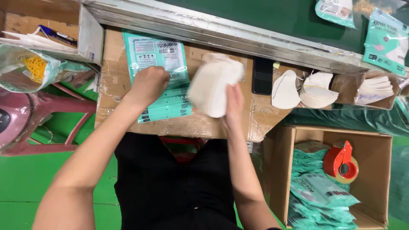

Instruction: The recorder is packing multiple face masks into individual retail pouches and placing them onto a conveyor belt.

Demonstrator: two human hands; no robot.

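The right hand (233,102) is pinching a light, soft stack of white masks (213,85) by its lower edge above the desk (111,64), while the left hand's (149,83) fingers are pressing the slippery teal pouches (159,55).

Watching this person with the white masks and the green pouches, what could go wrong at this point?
The right hand holds a blurred stack of folded white masks above the cardboard-covered work board; one might slip loose. The left hand presses on the pile of flat teal plastic pouches, which look slick and could slide. The loose white mask piles near the board's right end might get knocked toward the open cardboard box below.
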